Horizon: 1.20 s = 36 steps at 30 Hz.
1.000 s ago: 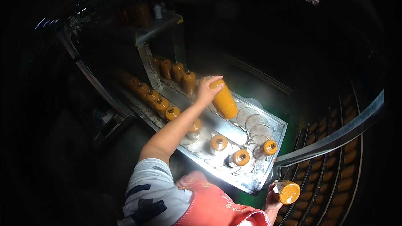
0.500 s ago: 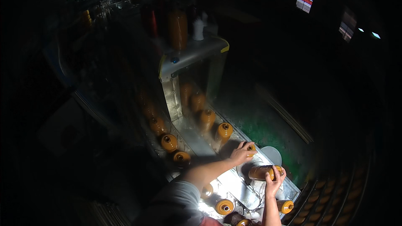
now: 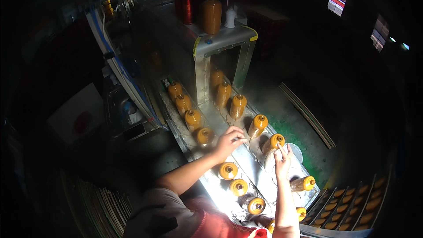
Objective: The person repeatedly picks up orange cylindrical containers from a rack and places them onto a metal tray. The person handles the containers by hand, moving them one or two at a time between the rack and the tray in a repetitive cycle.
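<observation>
Glossy orange-brown bottles with narrow necks stand in two rows on a pale metal bench-like line. My left hand point(image 3: 231, 142) hovers between the rows, fingers bent and apart, with nothing visible in it. To its left stands a left-row bottle point(image 3: 204, 136); beyond it on the right is another bottle point(image 3: 258, 125). My right hand point(image 3: 283, 160) is at the right row, fingers extended beside the neck of a bottle point(image 3: 271, 143). Its fingertips seem to touch that bottle, but no grip around it shows. Nearer to me, one more bottle point(image 3: 303, 184) stands beside my right forearm.
A metal arch point(image 3: 202, 77) spans the right row; a large orange bottle point(image 3: 212, 16), red containers and a white bottle point(image 3: 230, 18) stand on top. A round grey disc point(image 3: 294, 152) lies at the line's right edge. Bottom right, a rack point(image 3: 348, 207) holds several orange-brown pieces.
The view has shifted, so the scene sits higher. My left hand has left a bottle in the right row and moved left. My right hand's fingers, earlier wrapped round a tilted bottle, have loosened.
</observation>
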Motion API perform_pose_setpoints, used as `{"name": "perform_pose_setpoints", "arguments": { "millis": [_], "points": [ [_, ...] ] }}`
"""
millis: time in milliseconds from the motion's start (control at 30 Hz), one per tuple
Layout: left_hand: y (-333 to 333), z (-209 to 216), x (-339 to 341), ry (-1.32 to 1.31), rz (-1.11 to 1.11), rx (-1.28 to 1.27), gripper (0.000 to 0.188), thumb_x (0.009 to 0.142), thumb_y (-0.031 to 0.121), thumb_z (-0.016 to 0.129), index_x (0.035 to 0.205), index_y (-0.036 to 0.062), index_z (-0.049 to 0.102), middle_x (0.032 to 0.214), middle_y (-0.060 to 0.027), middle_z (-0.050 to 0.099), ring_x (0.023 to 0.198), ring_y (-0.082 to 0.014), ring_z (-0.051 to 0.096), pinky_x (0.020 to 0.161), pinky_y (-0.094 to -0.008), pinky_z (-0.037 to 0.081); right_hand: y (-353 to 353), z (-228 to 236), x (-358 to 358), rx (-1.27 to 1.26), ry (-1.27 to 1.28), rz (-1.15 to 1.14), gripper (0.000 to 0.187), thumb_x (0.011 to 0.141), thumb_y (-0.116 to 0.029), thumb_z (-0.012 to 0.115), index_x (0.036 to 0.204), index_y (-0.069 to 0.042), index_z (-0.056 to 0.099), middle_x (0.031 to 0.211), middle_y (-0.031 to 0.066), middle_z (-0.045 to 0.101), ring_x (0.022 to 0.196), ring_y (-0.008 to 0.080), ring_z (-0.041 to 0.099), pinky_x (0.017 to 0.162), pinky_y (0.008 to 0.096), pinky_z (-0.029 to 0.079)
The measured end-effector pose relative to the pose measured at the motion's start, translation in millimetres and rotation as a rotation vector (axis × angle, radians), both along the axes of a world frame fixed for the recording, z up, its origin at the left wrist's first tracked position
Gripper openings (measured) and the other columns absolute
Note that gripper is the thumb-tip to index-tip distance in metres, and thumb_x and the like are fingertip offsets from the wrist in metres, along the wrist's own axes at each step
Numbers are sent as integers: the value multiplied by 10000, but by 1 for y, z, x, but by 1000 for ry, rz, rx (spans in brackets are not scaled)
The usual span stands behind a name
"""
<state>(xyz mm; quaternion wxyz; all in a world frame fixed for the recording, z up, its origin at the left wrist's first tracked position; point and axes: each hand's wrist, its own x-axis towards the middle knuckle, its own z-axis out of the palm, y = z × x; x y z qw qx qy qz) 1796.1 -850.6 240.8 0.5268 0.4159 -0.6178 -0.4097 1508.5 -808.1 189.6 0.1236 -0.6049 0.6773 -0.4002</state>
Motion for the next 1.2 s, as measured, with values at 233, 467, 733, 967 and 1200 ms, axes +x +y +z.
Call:
{"name": "perform_pose_setpoints", "arguments": {
  "millis": [233,467,733,967,1200],
  "points": [
    [143,-51,261,-213,538,273,314,882,69,725,1188,27,666,1008,-90,644,795,-161,659,703,-290,538,127,43,37,-145,-540,7,232,932,-12,604,1146,-29,689,1297,117,553,1193,236,542,956,341,497],
    [117,-157,465,-964,857,564,711,765,309,819,1371,74,534,1280,-201,609,1102,-354,641,934,-435,531,177,50,116,-79,-574,-10,213,966,7,586,1162,-5,671,1269,67,547,1034,140,606,755,259,585],
    [43,-246,540,-1148,456,760,853,740,389,826,1441,70,460,1500,-183,383,1377,-382,369,1147,-439,348,159,62,269,128,-405,29,218,938,71,591,1133,17,670,1192,70,575,1091,159,580,980,285,470],
    [28,-223,583,-1125,328,546,712,676,276,834,1305,89,561,1277,-159,489,1241,-386,446,1024,-455,466,139,92,381,240,-506,18,159,936,43,603,1080,22,666,1173,69,584,1105,166,564,950,285,468],
    [5,-221,589,-1209,194,595,896,640,317,864,1407,102,454,1346,-134,468,1288,-355,433,1056,-468,431,130,82,395,244,-415,50,163,920,48,615,1065,11,680,1154,60,571,1006,149,590,824,274,537]
  ]
}}
